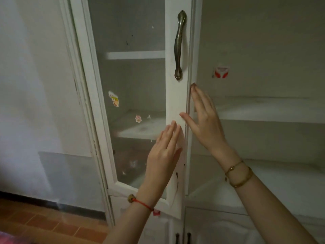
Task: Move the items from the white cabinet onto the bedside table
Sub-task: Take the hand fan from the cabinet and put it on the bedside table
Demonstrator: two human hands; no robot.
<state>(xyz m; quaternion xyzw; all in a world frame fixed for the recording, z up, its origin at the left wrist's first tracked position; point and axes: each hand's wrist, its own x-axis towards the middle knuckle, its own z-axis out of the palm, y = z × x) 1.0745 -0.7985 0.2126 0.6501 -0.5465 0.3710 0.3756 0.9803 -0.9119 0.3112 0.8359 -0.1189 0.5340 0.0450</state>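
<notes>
Head view looks at the white cabinet [177,106], w/ its glazed left door [130,95] as the landmark. Left hand [163,152] lies flat on the door's right stile, below the metal handle [179,44], fingers together and straight, gripping nothing. Right hand [204,118] sits just right of that stile, fingers extended up the door's edge, thumb spread across the stile face; also holding nothing.

Shelves [263,110] right of the door look bare, and so do those seen through the glass; no task items visible, so can't tell where they are. Bedside table isn't in view either.

Risks, as a judgement: right fingertips [193,86] are at the door's edge, so if the left palm presses the door toward the frame, they could get pinched. Neither hand uses the handle, so a flat palm may slip on painted wood and the door may swing uncontrolled. Paint on the frame left of the door looks chipped, so hinges may be loose; a hard shove could rattle the glass. Stickers [114,99] on the pane clutter the view inside, so a small item may be missed.
</notes>
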